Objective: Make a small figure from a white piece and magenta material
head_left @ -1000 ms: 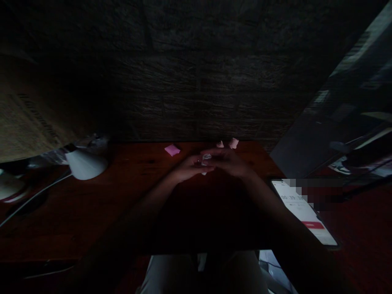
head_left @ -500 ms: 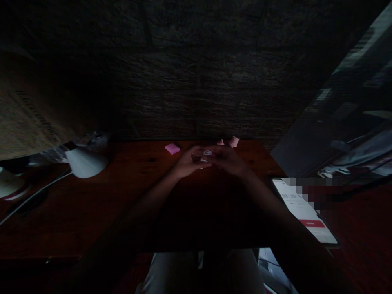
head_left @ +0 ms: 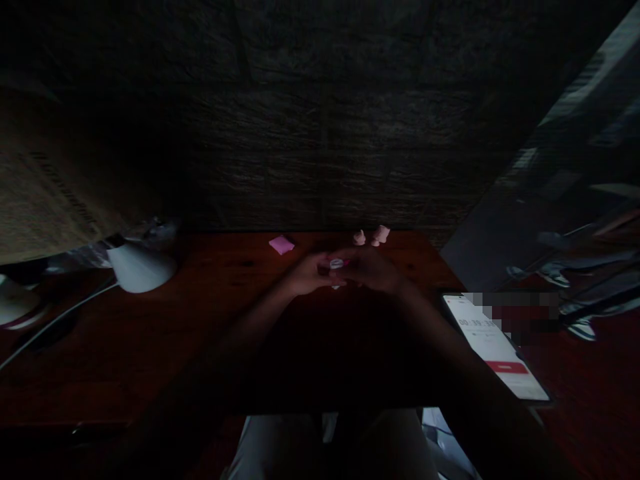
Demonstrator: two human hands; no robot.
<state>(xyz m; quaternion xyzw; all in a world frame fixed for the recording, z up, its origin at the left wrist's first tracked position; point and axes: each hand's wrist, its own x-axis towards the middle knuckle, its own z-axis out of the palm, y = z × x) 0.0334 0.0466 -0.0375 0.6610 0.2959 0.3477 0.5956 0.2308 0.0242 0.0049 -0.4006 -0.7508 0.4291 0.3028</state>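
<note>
Above the wooden table (head_left: 210,267), my left hand (head_left: 306,275) and my right hand (head_left: 377,270) meet with fingertips close together. Between them sits a small whitish piece (head_left: 336,264) with a bit of bright pink at its right side. Fingers of both hands curl round it, closed, and hide much of it. In the dim light its kind cannot be made out. Behind my left hand lies a flat pink square piece (head_left: 281,245). Beyond my right hand stand a small pale pink lump (head_left: 359,237) and a larger pale pink piece (head_left: 381,234).
A dark brick wall (head_left: 320,133) rises behind the table. At left are a white cone-shaped object (head_left: 143,267) with a cable, and a brown printed bag (head_left: 50,193). A lit phone (head_left: 487,340) lies at the right edge. Another person's shoes (head_left: 583,329) show on the floor beyond.
Both hands have come slightly lower and nearer to me with the small piece, uncovering more of the pale pink pieces behind. A person's feet at far right have shifted.
</note>
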